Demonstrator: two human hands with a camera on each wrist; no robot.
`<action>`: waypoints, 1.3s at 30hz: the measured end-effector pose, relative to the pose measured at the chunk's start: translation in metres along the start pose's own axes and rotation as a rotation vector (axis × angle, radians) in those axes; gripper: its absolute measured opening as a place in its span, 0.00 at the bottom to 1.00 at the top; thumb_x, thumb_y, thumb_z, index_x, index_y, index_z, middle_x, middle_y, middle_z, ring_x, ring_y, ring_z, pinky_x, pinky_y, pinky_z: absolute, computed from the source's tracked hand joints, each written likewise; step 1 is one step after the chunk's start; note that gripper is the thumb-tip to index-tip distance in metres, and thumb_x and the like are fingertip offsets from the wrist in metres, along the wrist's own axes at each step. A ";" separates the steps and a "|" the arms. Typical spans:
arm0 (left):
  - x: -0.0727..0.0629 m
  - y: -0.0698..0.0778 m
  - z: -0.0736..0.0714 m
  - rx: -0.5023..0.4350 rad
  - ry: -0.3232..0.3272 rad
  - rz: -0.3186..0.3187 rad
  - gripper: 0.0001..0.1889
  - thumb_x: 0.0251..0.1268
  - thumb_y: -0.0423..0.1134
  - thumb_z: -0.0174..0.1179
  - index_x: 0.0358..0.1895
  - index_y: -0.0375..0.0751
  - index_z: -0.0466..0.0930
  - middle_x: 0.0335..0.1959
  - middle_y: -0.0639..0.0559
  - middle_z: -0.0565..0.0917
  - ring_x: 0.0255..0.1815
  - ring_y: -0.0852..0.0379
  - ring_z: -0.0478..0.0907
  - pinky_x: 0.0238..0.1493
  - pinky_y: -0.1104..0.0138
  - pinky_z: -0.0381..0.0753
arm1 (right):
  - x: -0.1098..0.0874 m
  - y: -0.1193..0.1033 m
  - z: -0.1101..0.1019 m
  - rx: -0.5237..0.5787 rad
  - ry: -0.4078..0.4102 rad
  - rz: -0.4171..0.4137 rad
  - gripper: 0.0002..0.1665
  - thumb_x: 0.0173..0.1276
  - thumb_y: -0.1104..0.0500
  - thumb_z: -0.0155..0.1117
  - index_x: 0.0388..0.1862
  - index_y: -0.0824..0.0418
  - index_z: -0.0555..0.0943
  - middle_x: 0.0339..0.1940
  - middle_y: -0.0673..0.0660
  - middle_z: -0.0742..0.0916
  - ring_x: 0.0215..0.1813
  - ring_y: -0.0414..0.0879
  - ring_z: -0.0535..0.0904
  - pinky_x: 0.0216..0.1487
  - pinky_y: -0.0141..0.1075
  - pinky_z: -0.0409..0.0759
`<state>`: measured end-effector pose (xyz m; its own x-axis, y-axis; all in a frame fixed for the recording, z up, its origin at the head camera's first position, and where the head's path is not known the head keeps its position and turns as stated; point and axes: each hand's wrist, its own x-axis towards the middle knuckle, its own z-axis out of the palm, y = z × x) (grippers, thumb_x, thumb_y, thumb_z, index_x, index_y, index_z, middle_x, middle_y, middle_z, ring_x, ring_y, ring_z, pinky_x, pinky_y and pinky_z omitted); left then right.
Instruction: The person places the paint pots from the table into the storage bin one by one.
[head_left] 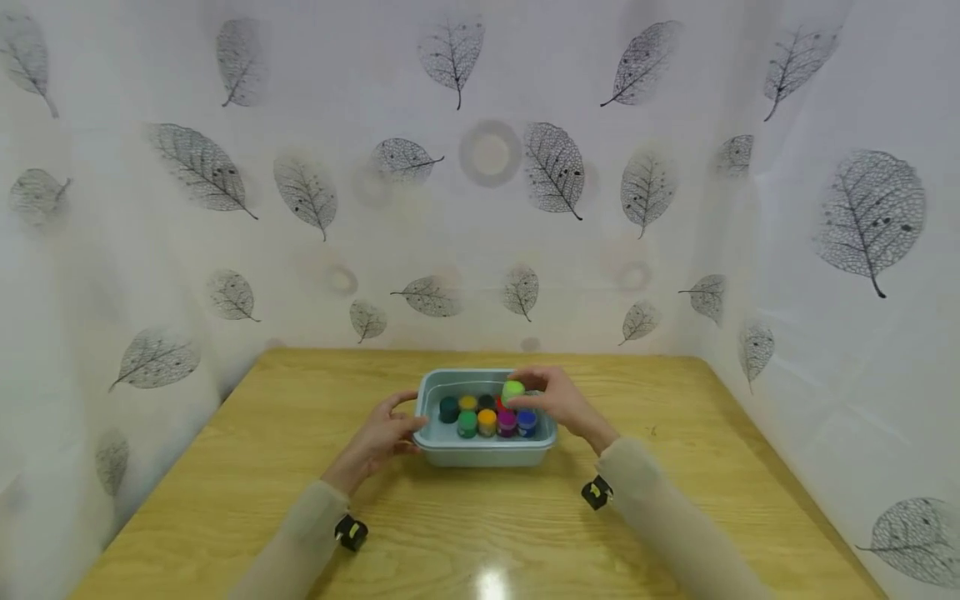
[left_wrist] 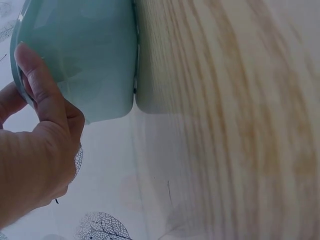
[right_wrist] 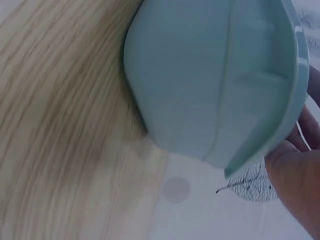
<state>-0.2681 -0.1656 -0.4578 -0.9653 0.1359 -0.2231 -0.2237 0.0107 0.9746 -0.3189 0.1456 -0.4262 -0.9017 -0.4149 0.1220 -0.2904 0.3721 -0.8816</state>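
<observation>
A pale blue-green plastic tub stands on the table with several small paint jars inside. My left hand grips its left rim, the thumb along the wall in the left wrist view. Over the tub's right side, my right hand pinches a small jar with a lime-green top between thumb and fingers. Below it a red jar is partly hidden. In the front row are a green jar, an orange jar, a purple jar and a blue jar.
Behind the front row sit a dark teal jar, a yellow jar and a black jar. The wooden table reaches back to a white leaf-print curtain, which also hangs along both sides.
</observation>
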 end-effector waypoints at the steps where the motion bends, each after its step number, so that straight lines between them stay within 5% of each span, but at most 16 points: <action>1: 0.000 0.000 -0.001 -0.001 0.000 -0.001 0.33 0.66 0.33 0.61 0.73 0.45 0.59 0.41 0.37 0.82 0.28 0.56 0.81 0.30 0.66 0.85 | 0.001 -0.002 0.004 -0.005 -0.017 -0.007 0.27 0.59 0.55 0.75 0.57 0.61 0.81 0.51 0.56 0.86 0.52 0.48 0.81 0.54 0.38 0.82; 5: 0.001 -0.001 -0.003 0.004 0.001 -0.008 0.34 0.66 0.33 0.61 0.73 0.45 0.58 0.42 0.37 0.83 0.29 0.56 0.81 0.32 0.66 0.86 | 0.007 -0.009 0.019 -0.009 -0.069 -0.011 0.27 0.61 0.54 0.73 0.58 0.61 0.80 0.52 0.57 0.86 0.52 0.49 0.83 0.52 0.39 0.84; 17: 0.004 0.005 0.000 0.025 -0.001 -0.020 0.35 0.65 0.33 0.62 0.74 0.46 0.58 0.45 0.34 0.82 0.28 0.57 0.81 0.30 0.67 0.85 | 0.019 -0.012 0.049 -0.074 -0.042 0.001 0.25 0.61 0.55 0.73 0.56 0.60 0.82 0.47 0.54 0.87 0.46 0.44 0.82 0.45 0.36 0.84; 39: 0.002 -0.001 -0.003 0.018 -0.038 0.002 0.35 0.66 0.34 0.62 0.74 0.45 0.57 0.42 0.36 0.84 0.29 0.57 0.81 0.32 0.67 0.85 | 0.038 -0.023 0.077 -0.112 -0.124 -0.030 0.26 0.58 0.60 0.75 0.56 0.62 0.82 0.51 0.55 0.87 0.50 0.46 0.82 0.53 0.39 0.82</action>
<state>-0.2698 -0.1686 -0.4591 -0.9600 0.1731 -0.2203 -0.2187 0.0281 0.9754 -0.3221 0.0571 -0.4367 -0.8475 -0.5241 0.0837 -0.3566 0.4456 -0.8212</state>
